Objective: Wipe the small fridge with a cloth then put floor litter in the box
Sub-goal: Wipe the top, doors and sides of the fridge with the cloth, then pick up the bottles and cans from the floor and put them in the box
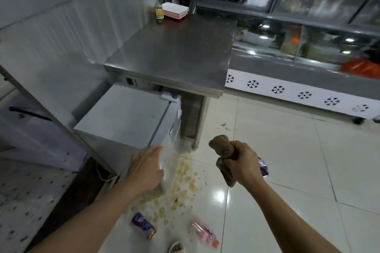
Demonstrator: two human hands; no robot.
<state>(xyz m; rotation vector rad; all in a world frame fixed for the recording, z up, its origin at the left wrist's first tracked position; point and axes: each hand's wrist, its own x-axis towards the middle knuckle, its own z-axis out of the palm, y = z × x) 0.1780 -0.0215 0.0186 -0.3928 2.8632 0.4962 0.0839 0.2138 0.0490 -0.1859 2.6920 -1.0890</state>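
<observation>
The small white fridge point(123, 117) stands low at centre left, partly under a steel table. My left hand point(146, 168) rests against its near front corner, fingers curled over the edge; whether it grips anything I cannot tell. My right hand point(244, 164) is closed around a bunched brown cloth point(223, 150), held above the floor to the right of the fridge. Litter lies on the white tiles: pale scraps point(185, 183), a blue and red can point(144, 226), a pink bottle point(203, 234) and a blue wrapper point(263, 168) behind my right hand. No box is visible.
The steel table point(174, 51) carries a sauce bottle point(159, 9) and stacked trays point(174, 10) at its far end. A long display freezer point(298, 92) runs along the right, with an orange bag point(362, 66) on it. A sandal tip point(176, 247) shows at the bottom edge.
</observation>
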